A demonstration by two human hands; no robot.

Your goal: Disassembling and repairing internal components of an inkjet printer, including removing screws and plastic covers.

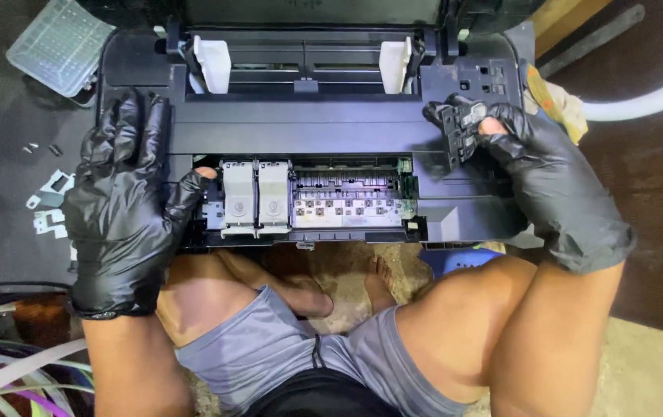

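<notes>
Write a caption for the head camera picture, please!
Left hand rests on an opened black printer; right hand holds a small black part.

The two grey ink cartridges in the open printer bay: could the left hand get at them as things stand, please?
Probably yes: the left hand rests beside the ink cartridges, thumb at the bay's edge, nothing covering them.

open bay (347, 202) (cartridges (256, 197) leftward)

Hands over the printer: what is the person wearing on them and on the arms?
Both the left hand and the right hand wear glossy black disposable gloves, thin and wrinkled, covering the fingers and ending in a rolled cuff just past each wrist. The forearms carry no sleeves. No watch, band or markings show.
</notes>
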